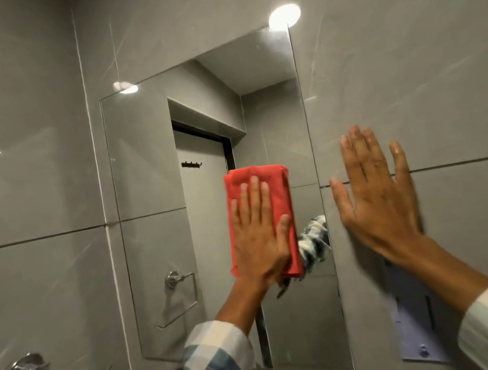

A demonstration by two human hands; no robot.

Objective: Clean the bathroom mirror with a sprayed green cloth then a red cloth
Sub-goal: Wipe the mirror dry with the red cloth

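My left hand (259,236), fingers flat, presses the folded red cloth (261,220) against the mirror (149,199) (right of centre); my right hand (375,196) rests open, empty, on the wall tile (445,89).

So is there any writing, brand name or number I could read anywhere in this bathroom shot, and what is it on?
No readable text anywhere in the head view.
Red cloth under the left hand: no label or tag showing.
Mirror and grey wall tiles: no stickers or print.
Pale purple plate on the wall below the right hand: nothing printed that I can make out.
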